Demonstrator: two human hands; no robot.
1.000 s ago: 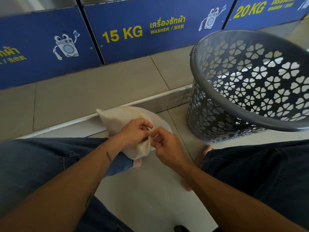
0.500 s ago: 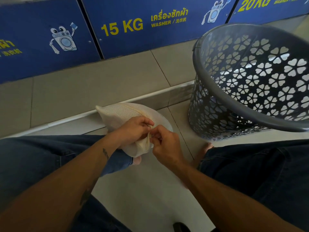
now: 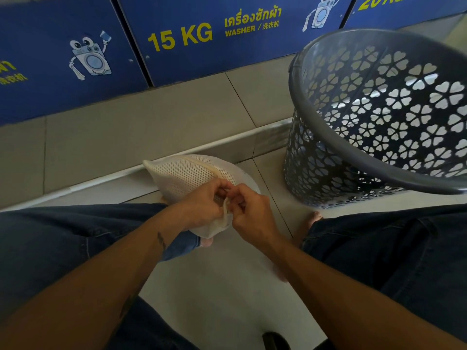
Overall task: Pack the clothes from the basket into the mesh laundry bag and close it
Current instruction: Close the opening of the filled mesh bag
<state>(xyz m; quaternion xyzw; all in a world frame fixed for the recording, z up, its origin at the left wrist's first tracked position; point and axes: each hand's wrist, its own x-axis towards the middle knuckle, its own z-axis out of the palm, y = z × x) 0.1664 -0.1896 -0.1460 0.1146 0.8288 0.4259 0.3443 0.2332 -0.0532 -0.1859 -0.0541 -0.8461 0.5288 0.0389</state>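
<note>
Changes are small. Right hand point(image 3: 252, 214) has closed in on the left hand point(image 3: 202, 205): fingertips that sat slightly apart a second ago now meet at the gathered end of the mesh bag point(image 3: 187, 173), both pinching the same bunched fabric. Left hand's thumb and forefinger have curled tighter over that fold. Camera tilted down a bit over the second: blue washer panels point(image 3: 202, 46) sit higher and are cropped more at the top, "20 KG" text nearly cut off. Basket point(image 3: 379, 122) drifted slightly left in view and looks motion-blurred.
</note>
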